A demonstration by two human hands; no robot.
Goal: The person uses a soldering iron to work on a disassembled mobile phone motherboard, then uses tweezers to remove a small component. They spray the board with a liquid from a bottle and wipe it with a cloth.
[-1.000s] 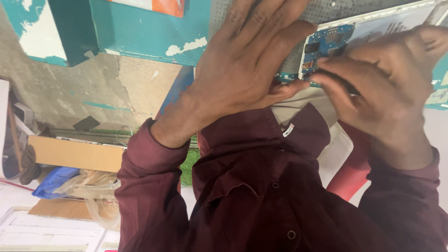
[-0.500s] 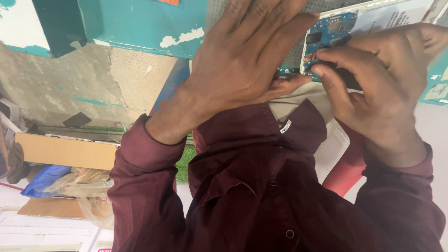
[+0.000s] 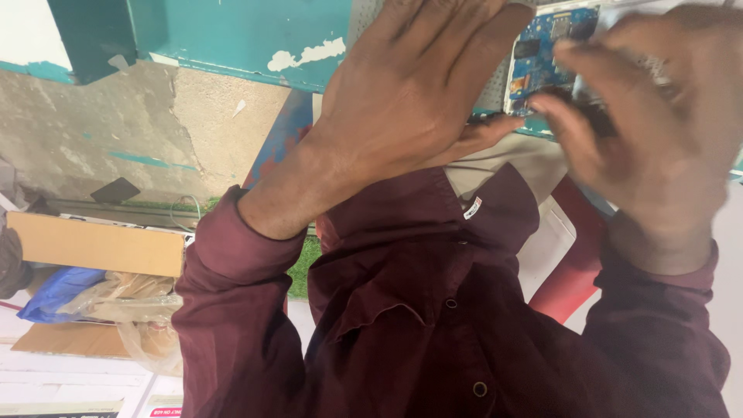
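Here, a head-worn camera looks down at two bare hands in maroon sleeves (image 3: 232, 310), working at the top of the view. The left hand (image 3: 410, 101) lies flat and spread, fingers together and stretched out, palm pressed down over the left part of a flat device; it grips nothing, only holds the device down. Its thumb (image 3: 484, 133) reaches toward the right hand. The right hand (image 3: 642, 147) is blurred. Its fingers are curled over a dark, narrow tool (image 3: 592, 116), though the blur makes it hard to tell how tightly they close on it. Its fingertips (image 3: 553, 104) sit just beside the lower edge of a blue circuit board (image 3: 542, 58).

The circuit board lies in the opened device at the top right, between the two hands, on a teal tabletop (image 3: 232, 35) with chipped paint. Below the tabletop is a rough grey wall (image 3: 101, 131). At the lower left are a cardboard box (image 3: 93, 244), a blue bag (image 3: 58, 290) and clear plastic wrap (image 3: 143, 317). A red chair (image 3: 576, 263) shows behind the right sleeve.
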